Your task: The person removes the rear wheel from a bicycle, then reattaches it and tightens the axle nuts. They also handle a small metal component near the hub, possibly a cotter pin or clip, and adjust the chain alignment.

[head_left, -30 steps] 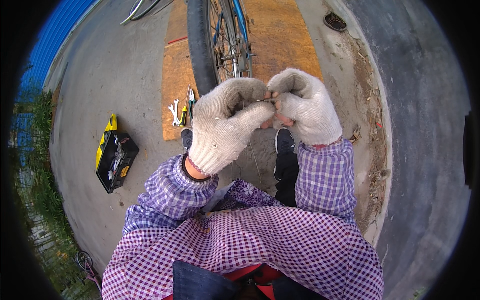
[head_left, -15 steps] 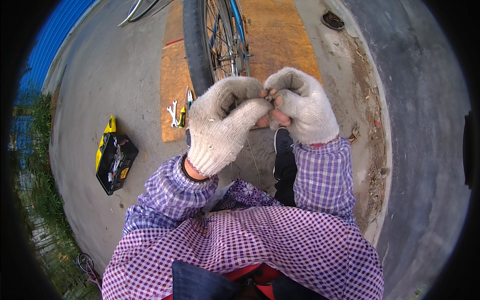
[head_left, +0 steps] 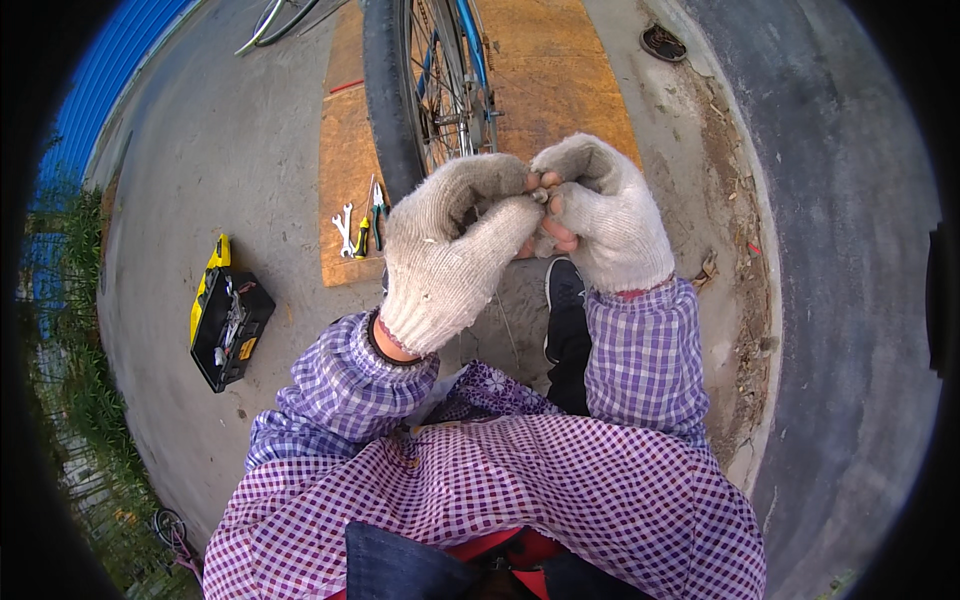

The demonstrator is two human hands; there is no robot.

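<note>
My left hand (head_left: pixel 450 245) and my right hand (head_left: pixel 612 215), both in worn white knit gloves with bare fingertips, meet in front of me. Their fingertips pinch together on a small greyish metal part (head_left: pixel 540 196), mostly hidden by the fingers; its kind I cannot make out. Below the hands a thin wire-like line (head_left: pixel 508 325) runs down toward my lap; whether it joins the part is unclear. Just beyond stands a bicycle wheel (head_left: pixel 388 120) with a black tyre, beside a blue frame tube (head_left: pixel 473 45).
On the wooden board (head_left: pixel 560 80) lie two wrenches (head_left: pixel 345 232), a yellow-black screwdriver (head_left: pixel 362 235) and pliers (head_left: pixel 378 210). A black and yellow toolbox (head_left: pixel 255 310) sits open on the concrete at left. My shoe (head_left: pixel 565 285) is below the right hand. A drain hole (head_left: pixel 664 43) lies far right.
Both hands stay together in nearly the same place, with only small finger shifts around the metal part. The view has moved slightly, uncovering more of the pliers.
</note>
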